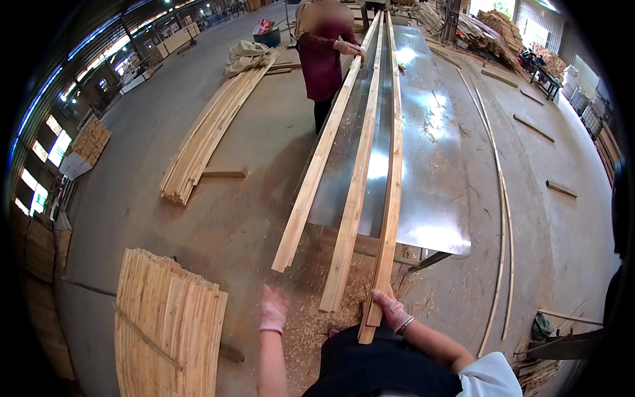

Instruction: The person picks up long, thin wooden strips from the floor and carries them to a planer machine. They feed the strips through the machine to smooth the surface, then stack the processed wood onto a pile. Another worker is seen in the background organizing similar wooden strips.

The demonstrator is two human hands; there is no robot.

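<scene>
Window daylight glares off the metal sheet [423, 145]; fisheye edges darken.

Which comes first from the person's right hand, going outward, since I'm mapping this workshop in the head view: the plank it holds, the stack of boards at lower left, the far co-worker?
1. The plank, in the right hand, on the table's right.
2. The stack of boards, lower left on the floor.
3. The co-worker, at the table's far end, top centre.

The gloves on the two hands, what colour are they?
Pink, seen in the head view: left glove, right glove on a plank.
</scene>
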